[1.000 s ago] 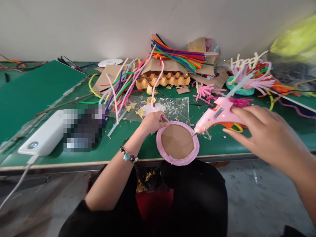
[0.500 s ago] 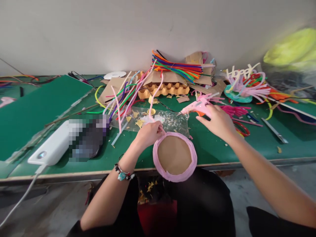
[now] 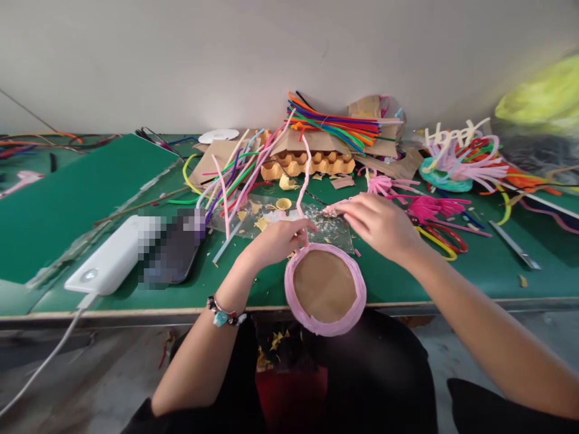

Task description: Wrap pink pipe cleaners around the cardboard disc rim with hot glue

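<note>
A round brown cardboard disc (image 3: 323,286) with a pink fuzzy rim (image 3: 357,301) sits at the table's front edge, partly over my lap. From its upper left rim a pink pipe cleaner (image 3: 307,172) rises toward the back. My left hand (image 3: 280,238) is at that spot, its fingers bent round the foot of the pipe cleaner. Beyond the disc, to the right, my right hand (image 3: 380,226) has its fingers closed on the pink glue gun (image 3: 335,208), low over a clear plastic sheet (image 3: 346,241). Most of the glue gun is hidden behind the hand.
Loose pipe cleaners (image 3: 226,187) lie left of centre, near a phone (image 3: 174,253) and a white power bank (image 3: 111,259). An egg carton (image 3: 312,164) and a bundle of colored pipe cleaners (image 3: 332,123) are behind. On the right are scissors (image 3: 441,244) and a metal blade (image 3: 515,244).
My right hand has come down and left with the glue gun, turning over it. My left fingers have loosened and spread slightly at the rim. The whole view has shifted a little.
</note>
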{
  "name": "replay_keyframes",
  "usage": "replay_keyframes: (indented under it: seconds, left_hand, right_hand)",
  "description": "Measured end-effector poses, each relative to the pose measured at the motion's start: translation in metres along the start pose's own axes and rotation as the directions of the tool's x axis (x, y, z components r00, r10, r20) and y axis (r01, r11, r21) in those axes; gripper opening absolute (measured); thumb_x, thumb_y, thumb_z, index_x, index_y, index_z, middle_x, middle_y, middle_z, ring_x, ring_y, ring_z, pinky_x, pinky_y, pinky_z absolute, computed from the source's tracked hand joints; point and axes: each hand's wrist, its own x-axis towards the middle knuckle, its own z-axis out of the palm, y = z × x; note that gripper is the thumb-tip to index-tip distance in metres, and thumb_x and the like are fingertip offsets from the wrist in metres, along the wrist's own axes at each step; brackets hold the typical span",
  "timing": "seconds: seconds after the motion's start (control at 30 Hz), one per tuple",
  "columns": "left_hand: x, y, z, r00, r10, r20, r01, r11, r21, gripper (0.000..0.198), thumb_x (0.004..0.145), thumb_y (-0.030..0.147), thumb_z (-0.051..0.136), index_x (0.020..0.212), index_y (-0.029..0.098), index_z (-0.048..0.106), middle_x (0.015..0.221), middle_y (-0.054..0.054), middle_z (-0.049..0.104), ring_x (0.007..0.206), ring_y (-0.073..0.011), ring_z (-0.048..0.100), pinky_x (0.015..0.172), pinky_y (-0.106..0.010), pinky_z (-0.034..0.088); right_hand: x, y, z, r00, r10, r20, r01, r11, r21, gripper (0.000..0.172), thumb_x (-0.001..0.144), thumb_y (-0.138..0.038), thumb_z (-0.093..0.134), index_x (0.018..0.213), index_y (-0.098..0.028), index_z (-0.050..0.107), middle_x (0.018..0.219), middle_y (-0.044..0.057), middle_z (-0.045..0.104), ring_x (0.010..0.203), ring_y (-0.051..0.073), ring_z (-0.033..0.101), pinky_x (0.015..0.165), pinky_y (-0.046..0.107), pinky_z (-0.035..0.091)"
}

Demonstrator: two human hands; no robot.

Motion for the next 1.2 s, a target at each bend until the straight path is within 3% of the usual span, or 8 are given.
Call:
replay_keyframes:
  seconds: [0.1,0.27,0.37,0.5,0.73,0.93,1.07,1.2]
  left_hand:
    - [-0.002,-0.001,-0.003,0.999,0.023,-0.033,-0.025,0.997,-0.079,0.029,0.074,0.004,0.037,0.097,0.017,0.050,0.073,0.002,0.063,0.061,-0.0083,0.058,0.062,-0.021,0.044]
    - [-0.006,-0.003,-0.005,0.999,-0.020,-0.042,0.011,0.977,-0.214,0.017,0.068,0.005,0.041,0.078,0.016,0.049,0.061,0.005,0.056,0.056,-0.0083,0.055,0.057,-0.021,0.043]
    - [-0.007,-0.005,-0.006,1.000,0.028,-0.007,-0.029,0.921,-0.388,0.019,0.066,0.004,0.036,0.075,0.015,0.049,0.060,0.005,0.053,0.055,-0.0066,0.053,0.057,-0.020,0.043]
    - [-0.010,-0.007,-0.008,0.989,0.086,-0.119,-0.133,0.866,-0.482,0.015,0.065,0.007,0.036,0.066,0.016,0.047,0.057,0.005,0.049,0.053,-0.0053,0.049,0.055,-0.018,0.041]
    - [-0.014,-0.007,-0.010,0.953,0.171,-0.251,-0.269,0.859,-0.436,0.014,0.069,0.012,0.034,0.061,0.017,0.045,0.052,0.005,0.045,0.049,-0.0059,0.043,0.051,-0.019,0.036]
    - [-0.021,-0.006,-0.014,0.947,0.203,-0.248,-0.291,0.867,-0.404,0.023,0.080,0.023,0.030,0.060,0.018,0.040,0.053,0.004,0.045,0.050,-0.0074,0.043,0.053,-0.022,0.038]
    - [-0.023,-0.008,-0.017,0.954,0.167,-0.248,-0.247,0.908,-0.338,0.021,0.082,0.023,0.028,0.064,0.019,0.038,0.054,0.004,0.043,0.050,-0.0078,0.042,0.054,-0.022,0.038]
    - [-0.023,-0.010,-0.016,0.980,0.113,-0.161,-0.136,0.981,-0.136,0.017,0.081,0.017,0.030,0.068,0.019,0.040,0.054,0.005,0.045,0.052,-0.0082,0.042,0.057,-0.022,0.036]
  right_hand:
    - [0.012,-0.018,0.000,0.973,-0.227,-0.033,0.226,0.973,-0.043,0.030,0.087,-0.012,0.034,0.106,-0.020,0.056,0.105,0.005,0.061,0.097,0.018,0.050,0.081,0.033,0.041]
    - [0.033,-0.029,0.012,0.937,-0.348,0.017,0.348,0.934,-0.075,0.028,0.085,-0.009,0.035,0.105,-0.018,0.053,0.127,0.005,0.050,0.110,0.022,0.037,0.085,0.035,0.032]
    - [0.042,-0.028,0.016,0.942,-0.323,0.093,0.319,0.946,0.052,0.030,0.084,-0.005,0.032,0.102,-0.017,0.052,0.116,0.008,0.055,0.102,0.021,0.041,0.078,0.034,0.029]
    - [0.047,-0.024,0.018,0.937,-0.275,0.218,0.261,0.961,0.091,0.032,0.082,-0.005,0.030,0.102,-0.018,0.050,0.085,0.006,0.058,0.082,0.019,0.045,0.072,0.034,0.026]
    - [0.049,-0.019,0.028,0.888,-0.433,0.158,0.457,0.868,-0.194,0.038,0.080,-0.001,0.033,0.103,-0.026,0.050,0.107,0.005,0.051,0.090,0.020,0.039,0.075,0.037,0.026]
    - [0.053,-0.021,0.020,0.831,-0.530,0.170,0.557,0.787,-0.265,0.018,0.081,-0.015,0.043,0.092,-0.021,0.056,0.120,0.005,0.047,0.112,0.021,0.032,0.089,0.040,0.025]
    - [0.043,-0.026,-0.002,0.862,-0.442,0.249,0.503,0.806,-0.311,0.020,0.082,-0.011,0.040,0.082,-0.019,0.058,0.102,0.004,0.057,0.099,0.019,0.046,0.088,0.042,0.027]
    - [0.025,-0.027,-0.012,0.889,-0.395,0.232,0.452,0.838,-0.307,0.025,0.082,-0.005,0.038,0.074,-0.019,0.057,0.083,0.001,0.061,0.083,0.016,0.053,0.084,0.041,0.029]
